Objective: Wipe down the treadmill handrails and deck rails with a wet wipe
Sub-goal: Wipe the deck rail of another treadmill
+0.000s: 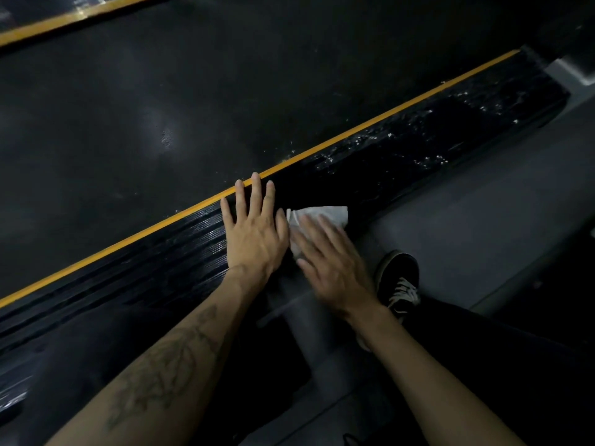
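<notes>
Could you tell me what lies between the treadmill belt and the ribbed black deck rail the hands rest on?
In the head view, only a thin yellow strip separates the belt from the deck rail.

Two hands [256, 233] [335, 262], one white wipe [325, 215], two yellow-edged deck rails [402, 146] [64, 19], one black shoe [399, 281]

White wet wipe [325, 215], ribbed black deck rail [167, 262], yellow stripe [128, 241].

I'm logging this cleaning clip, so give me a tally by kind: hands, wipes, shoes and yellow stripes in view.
Hands: 2, left hand flat on the deck rail, right hand on the wipe
Wipes: 1, white wipe
Shoes: 1, black shoe
Yellow stripes: 2, near stripe, far stripe
Total: 6
</notes>
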Available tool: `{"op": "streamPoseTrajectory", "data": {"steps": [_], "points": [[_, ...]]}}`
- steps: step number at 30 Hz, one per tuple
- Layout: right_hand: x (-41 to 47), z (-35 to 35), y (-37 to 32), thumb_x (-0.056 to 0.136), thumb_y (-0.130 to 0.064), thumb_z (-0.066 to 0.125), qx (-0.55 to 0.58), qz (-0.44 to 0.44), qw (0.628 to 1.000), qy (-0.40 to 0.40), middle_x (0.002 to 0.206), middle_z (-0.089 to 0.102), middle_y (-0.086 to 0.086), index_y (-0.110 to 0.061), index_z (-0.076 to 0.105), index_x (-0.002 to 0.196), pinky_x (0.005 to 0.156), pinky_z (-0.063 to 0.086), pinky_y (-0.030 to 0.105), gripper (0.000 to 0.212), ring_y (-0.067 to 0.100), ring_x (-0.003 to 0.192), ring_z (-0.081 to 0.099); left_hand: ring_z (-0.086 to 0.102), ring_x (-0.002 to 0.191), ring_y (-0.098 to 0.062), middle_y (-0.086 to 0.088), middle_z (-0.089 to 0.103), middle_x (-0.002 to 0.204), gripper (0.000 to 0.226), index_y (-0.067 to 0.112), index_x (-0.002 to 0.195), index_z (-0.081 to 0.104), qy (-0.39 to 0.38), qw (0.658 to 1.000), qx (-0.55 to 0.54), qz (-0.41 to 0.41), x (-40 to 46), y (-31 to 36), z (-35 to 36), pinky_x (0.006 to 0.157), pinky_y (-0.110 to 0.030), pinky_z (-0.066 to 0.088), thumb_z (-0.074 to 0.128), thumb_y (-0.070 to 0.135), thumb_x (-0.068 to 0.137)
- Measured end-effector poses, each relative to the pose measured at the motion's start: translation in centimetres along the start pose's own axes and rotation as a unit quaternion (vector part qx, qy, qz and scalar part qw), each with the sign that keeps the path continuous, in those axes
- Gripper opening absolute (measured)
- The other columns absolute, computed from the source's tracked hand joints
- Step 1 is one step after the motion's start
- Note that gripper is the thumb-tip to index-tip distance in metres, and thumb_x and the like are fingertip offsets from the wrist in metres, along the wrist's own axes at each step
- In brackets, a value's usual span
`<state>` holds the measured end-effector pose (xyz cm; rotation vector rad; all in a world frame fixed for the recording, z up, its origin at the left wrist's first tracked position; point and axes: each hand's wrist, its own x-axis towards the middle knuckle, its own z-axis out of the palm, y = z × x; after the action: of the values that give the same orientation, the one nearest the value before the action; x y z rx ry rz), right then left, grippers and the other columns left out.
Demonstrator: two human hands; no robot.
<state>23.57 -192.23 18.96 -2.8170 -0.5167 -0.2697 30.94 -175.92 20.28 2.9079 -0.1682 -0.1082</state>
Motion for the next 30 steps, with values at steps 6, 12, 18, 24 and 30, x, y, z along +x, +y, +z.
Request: {"op": "streamPoseTrajectory", "data": {"steps": [6,12,18,24,30], "points": [[0.8,-0.5,1.3,0.107,-0.036,0.039,0.013,0.176,0.983,0.050,0.164,0.032,0.017,-0.004,0.041,0.154,0.124,0.024,0.054,0.057,0.034,0.155,0.024,-0.013,0.158,-0.028,-0.006,-0.006,0.173,0.067,0.016,0.165,0.006,0.000,1.000,0.015,0.006,0.2,0.7,0.4,0.127,-0.058,-0.003,0.006,0.045,0.105],[-0.2,-1.2,3.9,0.106,-0.036,0.035,-0.021,0.087,0.996,0.010,0.165,0.032,0.009,-0.013,0.043,0.155,0.122,0.027,0.055,0.055,0.030,0.154,0.026,-0.015,0.157,-0.033,-0.010,-0.010,0.172,0.072,0.009,0.164,0.004,-0.012,1.000,0.014,-0.014,0.5,1.9,0.5,0.126,-0.057,-0.004,0.006,0.051,0.106],[0.3,-0.5,2.0,0.107,-0.039,0.038,0.018,0.122,0.992,0.017,0.167,0.026,0.014,-0.008,0.037,0.157,0.125,0.021,0.054,0.059,0.033,0.157,0.019,-0.017,0.157,-0.036,-0.008,-0.010,0.172,0.069,0.018,0.165,0.004,-0.021,0.999,0.021,0.013,0.5,2.4,0.3,0.124,-0.063,-0.004,0.009,0.056,0.107],[0.4,-2.3,6.9,0.107,-0.037,0.032,-0.018,0.114,0.993,-0.006,0.167,0.027,0.007,-0.015,0.038,0.158,0.124,0.021,0.056,0.056,0.026,0.157,0.020,-0.013,0.158,-0.033,-0.005,-0.003,0.173,0.064,0.021,0.165,0.011,-0.006,1.000,0.023,0.014,0.7,2.6,0.4,0.124,-0.063,-0.002,0.014,0.049,0.108],[0.7,-0.8,4.0,0.106,-0.039,0.040,0.018,0.105,0.994,0.038,0.163,0.034,0.016,-0.005,0.043,0.153,0.124,0.022,0.055,0.059,0.034,0.154,0.027,-0.014,0.158,-0.033,-0.006,-0.004,0.173,0.066,0.022,0.165,0.009,-0.014,1.000,0.020,0.007,1.0,2.8,0.5,0.124,-0.065,-0.005,0.013,0.050,0.106]]}}
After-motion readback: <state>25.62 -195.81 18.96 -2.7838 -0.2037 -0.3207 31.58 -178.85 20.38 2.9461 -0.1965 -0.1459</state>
